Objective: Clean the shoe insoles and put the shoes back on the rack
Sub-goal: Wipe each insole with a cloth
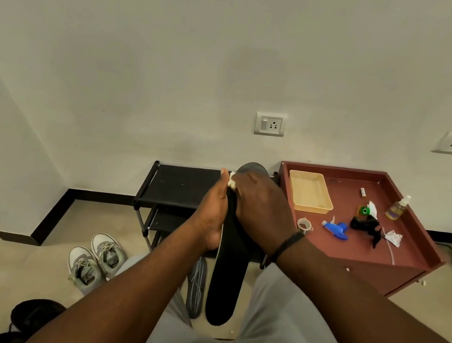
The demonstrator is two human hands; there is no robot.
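Note:
My left hand point(211, 215) grips a long black insole point(226, 282) along its left edge, holding it up over my lap. My right hand point(265, 204) presses a small white cloth or tissue point(231, 182) against the insole's upper part; only a bit of the cloth shows between my hands. A grey rounded shape point(252, 168), perhaps a second insole, pokes out behind my right hand. The black shoe rack point(179, 185) stands against the wall behind my hands. A grey shoe point(195, 288) lies on the floor under the insole. A pair of grey-white sneakers point(96, 263) sits left of it.
A red-brown cabinet point(413, 260) on the right carries a beige tray point(310, 191), a blue spray head point(337, 230), a small spray bottle point(398, 208), a black object point(366, 225) and scraps. Dark shoes point(30, 315) lie at the lower left. Wall sockets point(270, 124) sit above the rack.

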